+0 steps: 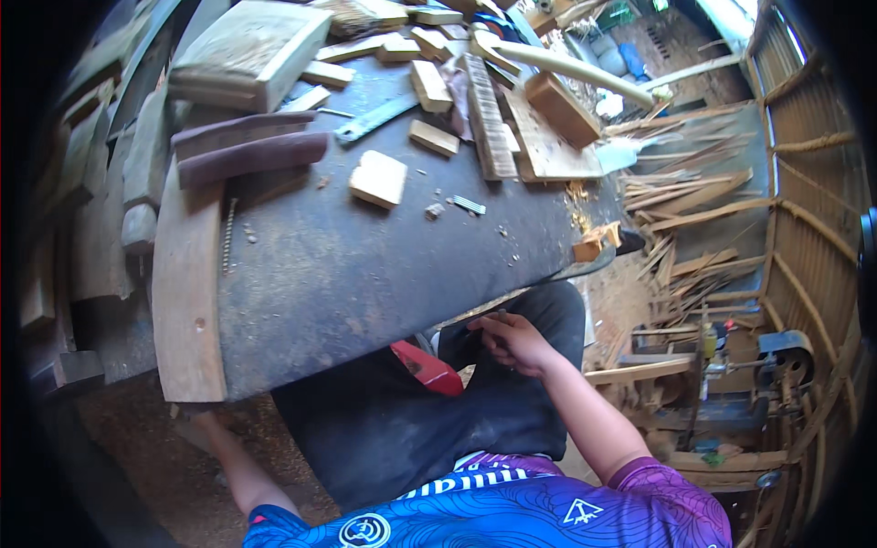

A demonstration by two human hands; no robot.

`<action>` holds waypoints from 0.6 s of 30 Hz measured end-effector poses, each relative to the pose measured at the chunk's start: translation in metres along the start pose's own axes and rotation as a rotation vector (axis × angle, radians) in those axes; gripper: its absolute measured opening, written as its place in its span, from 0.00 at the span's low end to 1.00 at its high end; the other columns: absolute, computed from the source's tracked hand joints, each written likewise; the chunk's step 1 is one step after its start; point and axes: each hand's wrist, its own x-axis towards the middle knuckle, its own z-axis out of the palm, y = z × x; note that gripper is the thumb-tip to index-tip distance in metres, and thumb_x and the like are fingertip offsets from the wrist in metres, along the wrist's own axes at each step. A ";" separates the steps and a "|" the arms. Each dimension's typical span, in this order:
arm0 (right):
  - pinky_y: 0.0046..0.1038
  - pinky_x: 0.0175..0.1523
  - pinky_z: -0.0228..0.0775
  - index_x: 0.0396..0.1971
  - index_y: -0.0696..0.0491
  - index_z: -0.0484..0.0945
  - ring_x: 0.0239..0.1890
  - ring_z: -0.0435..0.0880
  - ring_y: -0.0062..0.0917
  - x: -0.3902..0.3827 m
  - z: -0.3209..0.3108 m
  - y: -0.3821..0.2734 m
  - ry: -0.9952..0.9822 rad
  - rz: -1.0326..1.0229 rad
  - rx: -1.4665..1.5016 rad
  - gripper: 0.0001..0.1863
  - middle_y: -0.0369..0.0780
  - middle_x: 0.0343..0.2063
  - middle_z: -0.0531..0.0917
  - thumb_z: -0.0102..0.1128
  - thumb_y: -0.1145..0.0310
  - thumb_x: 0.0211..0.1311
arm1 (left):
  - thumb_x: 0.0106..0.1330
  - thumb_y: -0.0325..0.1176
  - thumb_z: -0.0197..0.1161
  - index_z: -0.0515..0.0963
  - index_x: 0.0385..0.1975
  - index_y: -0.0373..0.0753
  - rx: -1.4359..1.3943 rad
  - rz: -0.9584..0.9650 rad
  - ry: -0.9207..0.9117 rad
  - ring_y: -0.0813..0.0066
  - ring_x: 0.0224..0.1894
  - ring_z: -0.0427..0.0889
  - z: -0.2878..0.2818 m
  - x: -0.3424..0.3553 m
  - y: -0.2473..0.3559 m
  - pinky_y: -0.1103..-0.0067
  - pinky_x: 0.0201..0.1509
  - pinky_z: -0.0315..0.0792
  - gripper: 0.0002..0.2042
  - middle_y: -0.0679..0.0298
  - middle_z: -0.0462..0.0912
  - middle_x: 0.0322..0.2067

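Observation:
My right hand [513, 342] is over my dark trousers, just past the near edge of the dark workbench [301, 301]. Its fingers are curled closed, with a small greyish tip at them that is too small to name. My left hand [194, 424] reaches down to the near left corner of the bench, below the end of a pale wooden board [187, 301]; its fingers are hidden. Between my legs shows a red pointed piece [427, 368] with a dark patch, partly under the bench edge. A thin spiral drill bit [228, 236] lies along the board.
On the bench lie a pale wood block [378, 179], folded brown sandpaper [251, 155], a metal strip [375, 119], a mallet-like tool with a long handle [571, 66] and several offcuts. Wood strips [694, 192] lie in a heap at right, beyond them a machine [731, 365].

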 end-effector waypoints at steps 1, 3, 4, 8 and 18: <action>0.17 0.18 0.48 0.53 0.57 0.78 0.16 0.60 0.11 0.003 0.007 0.003 -0.077 -0.014 -0.002 0.16 0.30 0.22 0.70 0.50 0.61 0.80 | 0.73 0.48 0.61 0.76 0.51 0.31 0.191 0.144 0.034 0.59 0.37 0.83 -0.039 0.010 0.008 0.62 0.43 0.77 0.23 0.57 0.84 0.37; 0.17 0.18 0.48 0.53 0.56 0.78 0.17 0.59 0.10 0.002 -0.003 0.011 -0.082 -0.061 0.023 0.16 0.29 0.22 0.70 0.51 0.61 0.80 | 0.73 0.48 0.61 0.77 0.50 0.31 0.370 0.337 0.012 0.59 0.38 0.84 -0.027 -0.014 0.070 0.62 0.44 0.77 0.22 0.57 0.84 0.38; 0.17 0.18 0.48 0.53 0.56 0.78 0.17 0.59 0.10 0.001 -0.008 0.017 -0.074 -0.069 0.042 0.16 0.29 0.22 0.70 0.51 0.61 0.80 | 0.68 0.39 0.66 0.77 0.45 0.29 0.436 0.295 -0.056 0.59 0.39 0.84 -0.023 -0.044 0.103 0.64 0.45 0.77 0.17 0.54 0.84 0.38; 0.16 0.20 0.50 0.52 0.55 0.80 0.18 0.62 0.09 -0.003 -0.023 0.027 -0.075 -0.196 0.068 0.14 0.28 0.23 0.70 0.54 0.62 0.78 | 0.64 0.32 0.70 0.77 0.35 0.31 0.239 0.349 -0.042 0.61 0.38 0.83 -0.081 -0.106 0.201 0.68 0.45 0.76 0.11 0.51 0.84 0.33; 0.19 0.27 0.58 0.46 0.60 0.83 0.22 0.67 0.11 -0.002 -0.047 0.044 -0.108 -0.476 0.170 0.13 0.30 0.22 0.74 0.58 0.65 0.75 | 0.64 0.19 0.64 0.76 0.35 0.32 0.359 0.881 -0.094 0.63 0.30 0.77 -0.174 -0.294 0.391 0.73 0.40 0.74 0.04 0.51 0.85 0.32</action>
